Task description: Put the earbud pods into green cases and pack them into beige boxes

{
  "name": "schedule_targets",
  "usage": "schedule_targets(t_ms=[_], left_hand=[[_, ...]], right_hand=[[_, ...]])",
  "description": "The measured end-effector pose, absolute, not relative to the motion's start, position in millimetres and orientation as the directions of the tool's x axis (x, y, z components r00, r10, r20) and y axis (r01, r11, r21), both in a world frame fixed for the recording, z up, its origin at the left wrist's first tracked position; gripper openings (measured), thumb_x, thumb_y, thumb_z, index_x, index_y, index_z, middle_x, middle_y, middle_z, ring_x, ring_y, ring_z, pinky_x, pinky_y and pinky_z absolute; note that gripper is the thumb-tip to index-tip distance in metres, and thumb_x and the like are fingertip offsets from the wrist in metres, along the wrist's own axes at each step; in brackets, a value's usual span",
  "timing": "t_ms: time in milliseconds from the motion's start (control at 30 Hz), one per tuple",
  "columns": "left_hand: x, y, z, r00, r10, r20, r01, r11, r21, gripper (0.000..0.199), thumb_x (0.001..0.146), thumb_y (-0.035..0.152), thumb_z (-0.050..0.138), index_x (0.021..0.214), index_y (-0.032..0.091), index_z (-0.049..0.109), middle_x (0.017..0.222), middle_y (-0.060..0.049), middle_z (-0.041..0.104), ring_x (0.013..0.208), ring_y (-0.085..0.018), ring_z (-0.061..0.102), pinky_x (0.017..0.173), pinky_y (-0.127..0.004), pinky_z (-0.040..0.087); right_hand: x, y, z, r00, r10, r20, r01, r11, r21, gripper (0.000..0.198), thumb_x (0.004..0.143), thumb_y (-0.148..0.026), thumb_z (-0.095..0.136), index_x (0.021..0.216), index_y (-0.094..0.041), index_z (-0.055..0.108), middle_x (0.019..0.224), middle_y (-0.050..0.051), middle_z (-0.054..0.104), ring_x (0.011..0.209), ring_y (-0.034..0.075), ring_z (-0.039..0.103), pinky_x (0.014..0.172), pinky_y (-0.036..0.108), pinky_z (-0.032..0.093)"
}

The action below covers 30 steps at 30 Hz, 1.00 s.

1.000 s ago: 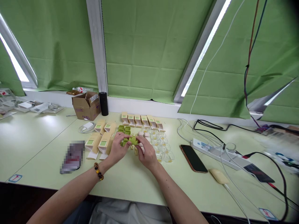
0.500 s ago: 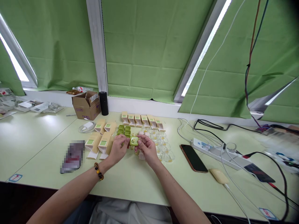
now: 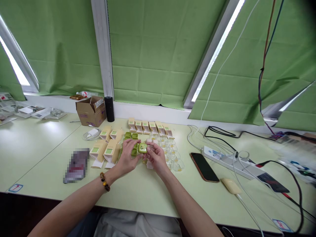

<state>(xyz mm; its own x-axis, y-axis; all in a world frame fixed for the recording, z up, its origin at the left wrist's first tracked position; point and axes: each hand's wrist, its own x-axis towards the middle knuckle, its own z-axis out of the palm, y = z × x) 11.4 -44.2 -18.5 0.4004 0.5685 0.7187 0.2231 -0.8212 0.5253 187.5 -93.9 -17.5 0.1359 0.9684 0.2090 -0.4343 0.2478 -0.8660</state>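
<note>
Where the right hand (image 3: 157, 158) is pinching: green case (image 3: 142, 148), 3 o'clock edge
Left hand (image 3: 127, 158): hovering spread, 9 o'clock
Green case: seeming light, stiff, slick; suiting edge grips

Single view, worn on the head, above the lap (image 3: 138, 224), facing forward and down across the table (image 3: 140, 189). Wide field. Lap close, at bottom edge; forearms (image 3: 76, 205) run in from below. Left hand (image 3: 127, 156) and right hand (image 3: 157, 158) just below centre, middle range. Green blinds (image 3: 170, 49) farther off, filling upper half. Upper right corner dark.
</note>
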Motion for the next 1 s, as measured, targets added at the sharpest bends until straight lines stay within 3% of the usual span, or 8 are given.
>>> schedule_targets(t_ms=[167, 367, 567, 733, 867, 1000], left_hand=[[15, -37, -24, 0.381, 0.582, 0.719, 0.200, -0.811, 0.550, 0.042, 0.093, 0.029, 0.076, 0.133, 0.025, 0.065, 0.121, -0.011, 0.071, 0.126, -0.032, 0.050, 0.108, -0.051, 0.048], [16, -35, -23, 0.347, 0.681, 0.645, 0.176, -0.723, 0.668, 0.043, 0.086, 0.023, 0.082, 0.128, 0.026, 0.070, 0.119, -0.010, 0.070, 0.126, -0.031, 0.051, 0.108, -0.050, 0.049], [16, -36, -23, 0.326, 0.770, 0.548, 0.106, -0.606, 0.788, 0.045, 0.081, 0.024, 0.084, 0.125, 0.026, 0.073, 0.122, -0.011, 0.063, 0.125, -0.030, 0.055, 0.107, -0.048, 0.051], [14, -27, -27, 0.253, 0.830, 0.497, 0.034, -0.521, 0.853, 0.049, 0.076, 0.032, 0.090, 0.121, 0.024, 0.074, 0.123, -0.012, 0.062, 0.120, -0.030, 0.059, 0.103, -0.046, 0.053], [12, -21, -27, 0.318, 0.907, 0.278, -0.205, -0.220, 0.954, 0.054, 0.078, 0.038, 0.091, 0.125, 0.021, 0.071, 0.118, -0.011, 0.069, 0.102, -0.023, 0.063, 0.089, -0.036, 0.055], [11, -21, -22, 0.425, 0.881, 0.207, -0.521, 0.051, 0.852, 0.032, 0.083, 0.034, 0.089, 0.104, 0.018, 0.071, 0.097, -0.004, 0.069, 0.084, -0.013, 0.061, 0.079, -0.027, 0.053]], right_hand=[[187, -92, -20, 0.113, 0.968, 0.224, -0.404, 0.251, -0.880, 0.039, 0.080, -0.045, 0.090, 0.108, -0.022, 0.075, 0.077, -0.001, 0.074, 0.056, 0.015, 0.067, 0.056, 0.030, 0.059], [188, -94, -19, 0.135, 0.952, 0.273, -0.350, 0.304, -0.886, 0.040, 0.083, -0.047, 0.086, 0.112, -0.022, 0.075, 0.076, 0.000, 0.073, 0.061, 0.016, 0.067, 0.060, 0.031, 0.059], [185, -104, -9, 0.206, 0.891, 0.404, -0.210, 0.444, -0.871, 0.039, 0.090, -0.049, 0.079, 0.122, -0.026, 0.071, 0.096, 0.003, 0.074, 0.073, 0.017, 0.067, 0.072, 0.034, 0.060], [184, -107, -3, 0.212, 0.864, 0.457, -0.199, 0.496, -0.845, 0.040, 0.093, -0.050, 0.075, 0.124, -0.026, 0.069, 0.113, 0.010, 0.075, 0.093, 0.024, 0.071, 0.085, 0.042, 0.062], [191, -106, -1, 0.354, 0.799, 0.487, -0.077, 0.543, -0.836, 0.033, 0.094, -0.043, 0.074, 0.121, -0.025, 0.070, 0.112, 0.009, 0.074, 0.099, 0.024, 0.069, 0.083, 0.039, 0.060], [204, -105, 2, 0.468, 0.721, 0.511, 0.114, 0.525, -0.844, 0.027, 0.094, -0.038, 0.072, 0.117, -0.024, 0.070, 0.103, 0.007, 0.073, 0.101, 0.024, 0.067, 0.085, 0.038, 0.056]])
